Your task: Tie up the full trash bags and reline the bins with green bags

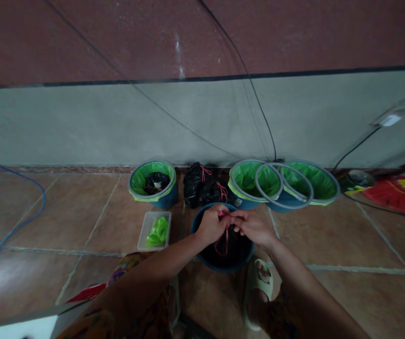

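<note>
Low in the middle of the head view stands a blue bin (223, 269) with a black garbage bag (239, 245) inside. Above its far half, my left hand (212, 225) and my right hand (254, 228) meet with pinched fingers on the bag's pink drawstring (227, 241). Loops of the string hang down toward the bag; the exact shape of the knot is hidden by my fingers. Just behind the bin, two black garbage bags (202, 184) with pink strings rest on the floor against the wall.
A bin lined in green (153, 197) holds something black, left of the bags. Two more green-lined bins (248, 181) stand at right, with a loose grey rim ring (310, 188) across them. A clear tray (142, 239) carries green bags (158, 231). Blue cable (29, 176) crosses the floor.
</note>
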Tool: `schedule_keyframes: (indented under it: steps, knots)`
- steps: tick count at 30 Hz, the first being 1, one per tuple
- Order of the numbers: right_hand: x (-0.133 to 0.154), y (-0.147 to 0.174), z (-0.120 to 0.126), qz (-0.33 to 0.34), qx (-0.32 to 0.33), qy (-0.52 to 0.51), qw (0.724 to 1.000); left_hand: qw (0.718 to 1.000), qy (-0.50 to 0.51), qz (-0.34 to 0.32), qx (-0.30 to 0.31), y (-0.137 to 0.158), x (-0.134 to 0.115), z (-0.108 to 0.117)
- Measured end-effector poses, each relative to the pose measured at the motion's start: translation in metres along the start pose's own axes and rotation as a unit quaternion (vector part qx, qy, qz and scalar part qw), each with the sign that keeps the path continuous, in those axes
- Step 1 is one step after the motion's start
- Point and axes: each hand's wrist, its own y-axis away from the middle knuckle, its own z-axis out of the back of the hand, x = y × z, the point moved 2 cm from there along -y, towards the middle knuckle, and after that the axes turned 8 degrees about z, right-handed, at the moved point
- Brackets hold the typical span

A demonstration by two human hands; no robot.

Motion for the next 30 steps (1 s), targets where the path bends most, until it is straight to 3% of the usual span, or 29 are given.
schedule_keyframes:
  steps: [5,9,14,18,21,26,30]
  knots:
    - [-0.006,-0.001,0.002,-0.008,-0.015,0.014,1.0,0.997,0.051,0.055,0.027,-0.001,0.0,-0.002]
    - [-0.002,0.0,0.003,0.044,-0.011,0.137,0.99,0.992,0.076,0.089,0.041,-0.002,-0.001,-0.003]
    - [0.015,0.005,0.005,0.09,-0.043,0.371,0.923,0.992,0.07,0.092,0.044,-0.004,0.001,0.0]
    - [0.013,0.006,0.01,0.045,-0.031,0.486,0.872,0.996,0.022,0.087,0.011,-0.006,0.006,0.005]
    - [0.007,0.006,0.012,0.017,-0.01,0.521,0.853,0.994,-0.011,0.104,0.019,-0.008,0.013,0.006]
    - [0.004,0.005,0.013,0.026,-0.001,0.474,0.88,0.98,-0.11,0.143,0.082,-0.011,0.024,0.005]
    - [0.007,0.005,0.011,0.061,-0.008,0.404,0.913,0.961,-0.205,0.114,0.15,-0.005,0.033,0.0]
